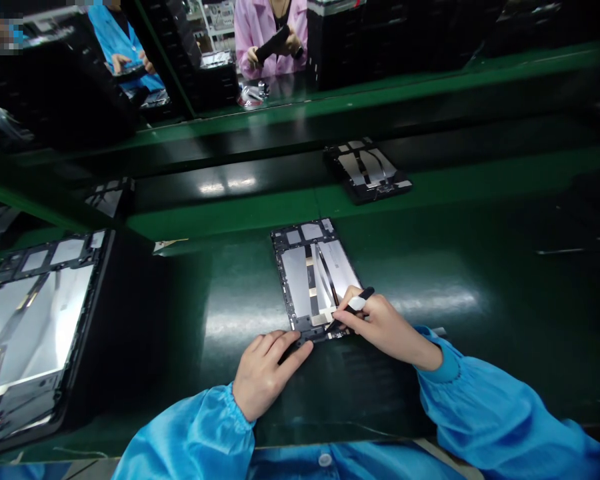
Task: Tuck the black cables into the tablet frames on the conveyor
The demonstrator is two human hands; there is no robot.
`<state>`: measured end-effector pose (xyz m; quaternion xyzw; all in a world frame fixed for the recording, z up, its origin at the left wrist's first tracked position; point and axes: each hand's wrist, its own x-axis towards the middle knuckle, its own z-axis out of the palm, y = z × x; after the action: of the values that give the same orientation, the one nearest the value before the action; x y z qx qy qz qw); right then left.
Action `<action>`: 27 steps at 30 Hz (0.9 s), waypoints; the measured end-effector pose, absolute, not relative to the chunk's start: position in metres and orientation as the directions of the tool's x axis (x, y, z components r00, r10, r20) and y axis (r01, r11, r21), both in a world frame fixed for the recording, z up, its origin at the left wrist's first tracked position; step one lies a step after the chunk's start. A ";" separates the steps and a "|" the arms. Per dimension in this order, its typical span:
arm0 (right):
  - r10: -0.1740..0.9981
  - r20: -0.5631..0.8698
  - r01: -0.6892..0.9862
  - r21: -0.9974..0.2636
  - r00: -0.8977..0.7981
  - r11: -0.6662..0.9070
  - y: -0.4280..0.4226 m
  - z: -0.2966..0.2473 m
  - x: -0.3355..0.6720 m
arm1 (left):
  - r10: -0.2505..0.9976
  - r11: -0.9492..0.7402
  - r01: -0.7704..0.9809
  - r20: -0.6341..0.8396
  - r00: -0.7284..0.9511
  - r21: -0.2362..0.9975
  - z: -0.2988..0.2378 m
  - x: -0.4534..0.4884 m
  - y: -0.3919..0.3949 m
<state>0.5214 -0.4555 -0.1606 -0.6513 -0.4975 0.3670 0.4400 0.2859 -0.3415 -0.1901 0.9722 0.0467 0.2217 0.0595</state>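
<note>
— While your right hand [387, 327] pinches the black-and-white tool [356, 304] pen-fashion, where does its tip sit?

— At the near right corner of the opened tablet [316, 277], by the look of it working a connector there. Your left hand [265, 373] holds nothing; its fingers lie curled and flat, pinning the near edge.

— So the step?

— Probably seating or prying at that corner. Your next move calls for a light, steady tip and that left hand bracing.

— And the tablet's lie?

— On the green bench [480, 280] straight ahead of you, long axis running away from you, leaning slightly left. Another open unit [367, 170] sits farther off on the belt.
</note>
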 end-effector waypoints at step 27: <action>0.814 0.106 0.220 -0.975 0.572 -0.028 -0.455 -0.183 0.525 | 0.138 -0.981 0.087 0.310 0.941 0.172 -0.183 0.294 -0.344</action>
<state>0.5252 -0.4547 -0.1825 -0.6699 -0.3859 0.2556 0.5806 0.2944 -0.3437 -0.1831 0.9820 0.0575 0.1623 0.0783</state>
